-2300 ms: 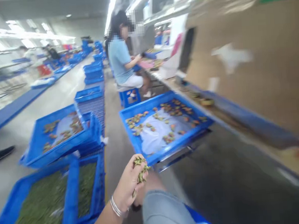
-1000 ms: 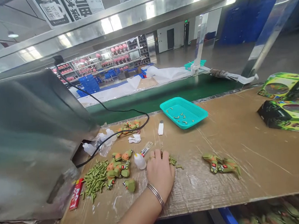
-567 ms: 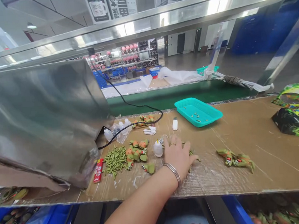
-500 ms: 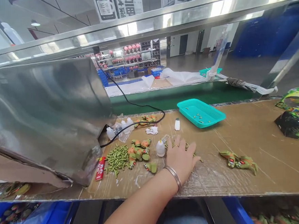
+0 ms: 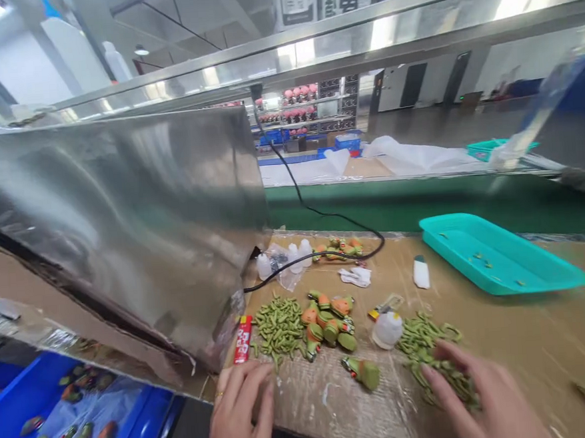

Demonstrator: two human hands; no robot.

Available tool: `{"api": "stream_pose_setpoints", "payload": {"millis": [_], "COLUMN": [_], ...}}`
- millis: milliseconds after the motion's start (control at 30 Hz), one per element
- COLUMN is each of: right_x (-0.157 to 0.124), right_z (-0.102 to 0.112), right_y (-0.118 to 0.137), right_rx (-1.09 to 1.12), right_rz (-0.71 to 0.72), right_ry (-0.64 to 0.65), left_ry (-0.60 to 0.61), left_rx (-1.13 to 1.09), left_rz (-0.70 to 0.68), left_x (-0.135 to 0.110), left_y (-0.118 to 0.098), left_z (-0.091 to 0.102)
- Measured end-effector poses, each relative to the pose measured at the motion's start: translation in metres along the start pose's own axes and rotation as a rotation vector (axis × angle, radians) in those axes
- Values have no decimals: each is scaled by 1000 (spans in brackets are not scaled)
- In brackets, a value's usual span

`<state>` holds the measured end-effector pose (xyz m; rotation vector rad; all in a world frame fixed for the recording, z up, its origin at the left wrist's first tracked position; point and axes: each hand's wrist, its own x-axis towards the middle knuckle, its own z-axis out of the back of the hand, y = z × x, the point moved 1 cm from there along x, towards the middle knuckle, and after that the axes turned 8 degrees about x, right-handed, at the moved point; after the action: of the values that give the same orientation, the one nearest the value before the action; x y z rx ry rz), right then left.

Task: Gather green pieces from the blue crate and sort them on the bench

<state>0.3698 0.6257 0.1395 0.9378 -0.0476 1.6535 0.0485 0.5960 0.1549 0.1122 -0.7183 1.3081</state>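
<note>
Bright factory lighting falls across a brown tabletop (image 5: 511, 330), with a shiny metal panel (image 5: 171, 207) standing beyond the left grip (image 5: 240, 413) and a green strip (image 5: 396, 202) running behind everything. Directly ahead and slightly left of the right grip (image 5: 493, 398) lies a heap of small green curved pieces (image 5: 421, 340); its long axis slants from far left to near right, toward that grip, while single pieces point every which way. The right grip is clearly the nearer one, thumb and forefinger spread at the heap's near end, holding nothing visible; whether they touch it, I cannot tell. The left grip is loosely curled, thumb apart from the fingers, nothing seen between them, its fingertips just short of a red packet (image 5: 243, 339), with another green heap (image 5: 279, 327) beyond. Against the right heap's far-left side sits a white bottle (image 5: 387, 330), crowding that flank. More room stretches rightward from the right grip, below the teal tray (image 5: 520, 256), whereas the tabletop's front edge runs close by the left grip
</note>
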Motion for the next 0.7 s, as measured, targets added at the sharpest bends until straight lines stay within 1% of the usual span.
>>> {"api": "stream_pose_setpoints", "payload": {"millis": [33, 100, 167, 233, 333, 433, 500, 533, 600, 667, 700], "right_x": [14, 31, 38, 39, 36, 28, 19, 14, 2, -10, -15], "right_z": [-9, -30, -47, -56, -51, -36, -27, -24, -19, -16, -15], "right_y": [1, 1, 2, 3, 9, 21, 27, 30, 31, 30, 28], "right_rx": [-5, 23, 57, 85, 175, 296, 422, 521, 766, 977, 1027], "right_rz": [-36, -49, -39, -42, -66, -120, -165, -202, -325, -471, -525], "right_ry": [2, 44, 74, 87, 101, 92, 102, 124, 189, 245, 258], "left_ry": [-5, 7, 39, 79, 148, 226, 268, 284, 311, 332, 341], "left_rx": [17, 30, 14, -27, -127, -256, -339, -377, -455, -543, -591], "left_rz": [34, 67, 68, 48, -17, -89, -103, -98, -68, -25, 3], "left_x": [-2, -3, -1, 2, 10, 23, 34, 39, 45, 46, 44], "left_y": [6, 9, 1, -14, -44, -72, -86, -91, -95, -94, -91], "left_z": [-2, -6, -13, -21, -35, -48, -57, -60, -65, -65, -64]}}
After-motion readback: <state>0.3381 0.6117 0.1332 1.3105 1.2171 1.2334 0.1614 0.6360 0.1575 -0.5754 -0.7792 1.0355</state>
